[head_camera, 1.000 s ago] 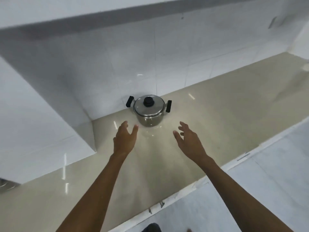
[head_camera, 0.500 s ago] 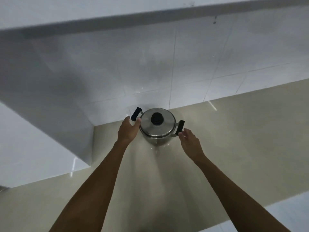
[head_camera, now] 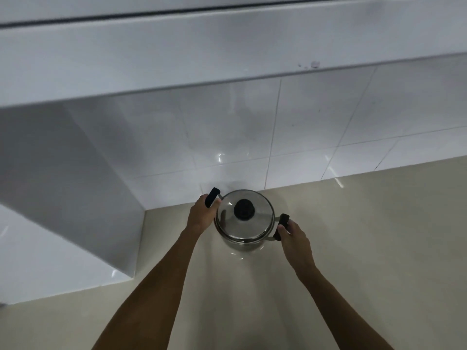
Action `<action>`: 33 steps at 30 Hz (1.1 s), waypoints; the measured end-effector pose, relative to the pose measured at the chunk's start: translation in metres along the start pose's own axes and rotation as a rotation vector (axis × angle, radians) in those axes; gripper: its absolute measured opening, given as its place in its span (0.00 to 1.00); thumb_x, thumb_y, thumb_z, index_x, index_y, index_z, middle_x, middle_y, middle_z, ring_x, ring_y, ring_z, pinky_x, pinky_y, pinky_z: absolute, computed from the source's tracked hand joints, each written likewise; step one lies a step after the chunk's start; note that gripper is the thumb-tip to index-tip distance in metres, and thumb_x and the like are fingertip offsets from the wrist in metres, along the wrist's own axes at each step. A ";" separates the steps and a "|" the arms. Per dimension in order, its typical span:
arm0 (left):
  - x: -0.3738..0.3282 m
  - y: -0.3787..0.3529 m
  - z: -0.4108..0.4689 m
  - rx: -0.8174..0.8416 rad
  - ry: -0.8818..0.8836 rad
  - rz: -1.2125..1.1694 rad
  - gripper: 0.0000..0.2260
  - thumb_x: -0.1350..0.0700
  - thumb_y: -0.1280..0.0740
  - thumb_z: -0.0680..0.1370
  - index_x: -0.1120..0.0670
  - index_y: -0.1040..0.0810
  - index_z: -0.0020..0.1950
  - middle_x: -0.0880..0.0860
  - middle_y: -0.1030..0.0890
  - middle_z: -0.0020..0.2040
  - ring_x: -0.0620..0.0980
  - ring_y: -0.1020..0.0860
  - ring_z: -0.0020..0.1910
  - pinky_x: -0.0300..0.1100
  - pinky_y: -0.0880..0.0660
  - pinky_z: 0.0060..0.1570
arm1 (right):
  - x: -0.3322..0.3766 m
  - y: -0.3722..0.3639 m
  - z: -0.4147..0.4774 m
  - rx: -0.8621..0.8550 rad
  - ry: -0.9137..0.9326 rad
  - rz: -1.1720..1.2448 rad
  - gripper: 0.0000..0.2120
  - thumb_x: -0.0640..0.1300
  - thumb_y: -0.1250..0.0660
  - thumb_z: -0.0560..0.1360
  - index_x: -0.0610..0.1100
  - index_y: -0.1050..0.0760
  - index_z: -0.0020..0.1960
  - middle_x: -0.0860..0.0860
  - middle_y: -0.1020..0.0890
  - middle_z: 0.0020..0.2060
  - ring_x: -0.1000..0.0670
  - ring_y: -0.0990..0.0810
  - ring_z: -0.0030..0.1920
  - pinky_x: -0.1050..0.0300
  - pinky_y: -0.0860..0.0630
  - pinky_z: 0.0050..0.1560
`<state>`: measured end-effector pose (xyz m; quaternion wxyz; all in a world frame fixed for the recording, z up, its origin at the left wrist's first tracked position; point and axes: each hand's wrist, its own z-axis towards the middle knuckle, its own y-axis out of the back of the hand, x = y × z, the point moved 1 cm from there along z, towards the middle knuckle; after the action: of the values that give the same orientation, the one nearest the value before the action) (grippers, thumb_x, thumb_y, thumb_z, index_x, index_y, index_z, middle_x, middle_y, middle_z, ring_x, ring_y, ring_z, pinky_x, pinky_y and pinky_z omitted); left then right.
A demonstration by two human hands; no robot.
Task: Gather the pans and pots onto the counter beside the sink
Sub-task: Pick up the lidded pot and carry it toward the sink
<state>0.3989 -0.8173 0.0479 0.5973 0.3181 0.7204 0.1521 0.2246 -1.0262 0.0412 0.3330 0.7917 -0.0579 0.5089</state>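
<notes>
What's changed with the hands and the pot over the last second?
Both hands moved forward from open in front of the pot and took hold: the left hand closed on the left handle, the right hand on the right handle. The lid stayed on, and the pot remains by the tiled wall.

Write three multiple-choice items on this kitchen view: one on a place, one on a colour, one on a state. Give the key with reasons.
1. Where is the lidded stainless steel pot?
A. on the beige counter near the white tiled wall
B. in a sink
C. on a stove

2. What colour is the lid's round knob?
A. red
B. black
C. white

3. What are the hands doing?
A. lifting the lid
B. resting flat on the counter
C. each gripping a side handle

Key: 1 A, the pot sits close to the wall; 2 B, the knob is black like the handles; 3 C, the left hand and right hand each close on a handle.
</notes>
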 end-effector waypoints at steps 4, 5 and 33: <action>0.009 0.002 -0.017 -0.029 0.023 -0.052 0.17 0.40 0.36 0.80 0.52 0.20 0.56 0.52 0.16 0.48 0.51 0.19 0.48 0.40 0.29 0.40 | -0.001 0.003 -0.010 -0.018 0.010 0.014 0.19 0.49 0.41 0.84 0.44 0.26 0.71 0.45 0.18 0.61 0.43 0.20 0.60 0.47 0.25 0.62; 0.013 0.003 -0.026 -0.038 0.026 -0.075 0.17 0.40 0.35 0.80 0.51 0.20 0.56 0.51 0.16 0.48 0.51 0.19 0.48 0.40 0.29 0.41 | -0.001 0.003 -0.015 -0.011 0.015 0.011 0.19 0.49 0.41 0.84 0.45 0.26 0.71 0.45 0.18 0.61 0.43 0.20 0.60 0.46 0.25 0.62; 0.198 0.152 -0.434 -0.767 0.383 -0.449 0.21 0.34 0.36 0.76 0.50 0.18 0.50 0.46 0.20 0.42 0.47 0.22 0.43 0.47 0.24 0.47 | 0.031 -0.132 -0.264 0.560 0.341 -0.042 0.18 0.43 0.41 0.84 0.44 0.25 0.72 0.46 0.18 0.65 0.43 0.21 0.65 0.54 0.28 0.63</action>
<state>0.0091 -0.5069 0.0918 0.5461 -0.1221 0.7604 0.3296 0.0938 -0.7624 0.0746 0.1176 0.7569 0.1572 0.6233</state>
